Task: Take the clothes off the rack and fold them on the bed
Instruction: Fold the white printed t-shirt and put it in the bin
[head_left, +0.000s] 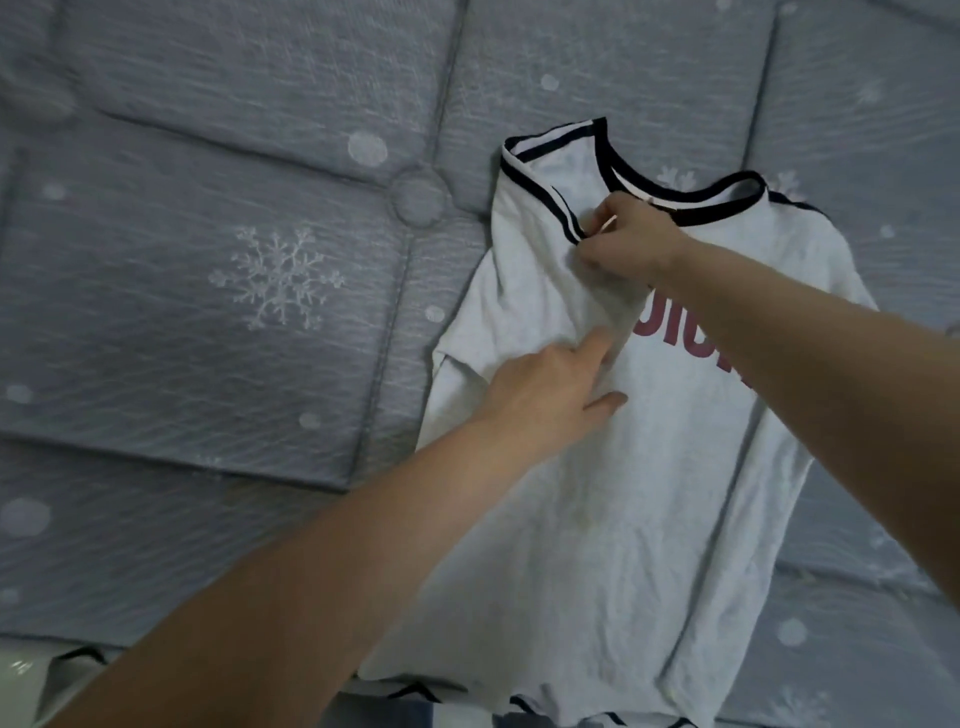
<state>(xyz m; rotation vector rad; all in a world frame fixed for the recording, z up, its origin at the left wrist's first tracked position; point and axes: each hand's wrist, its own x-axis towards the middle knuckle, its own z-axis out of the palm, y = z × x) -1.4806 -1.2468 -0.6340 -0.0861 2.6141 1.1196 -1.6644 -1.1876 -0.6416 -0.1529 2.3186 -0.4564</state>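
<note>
1. Head view: shirt (623, 493), white with a dark-trimmed collar (691, 202) and red lettering (670, 338), lies spread on the grey quilted bed (208, 312), right of the frame's middle, its hem toward the near edge of the bed
2. The right hand (631, 239) sits just below the collar, fingers curled and pinching the striped sleeve edge (563, 208), which is turned in over the chest (the lettering is partly covered by the right forearm)
3. The left hand (550, 389) lies lower down on the shirt's left side, fingers straight and relaxed, pressing flat on the folded-in cloth; it grips nothing
4. The quilt shows a snowflake print (278, 275), well apart from the shirt
</note>
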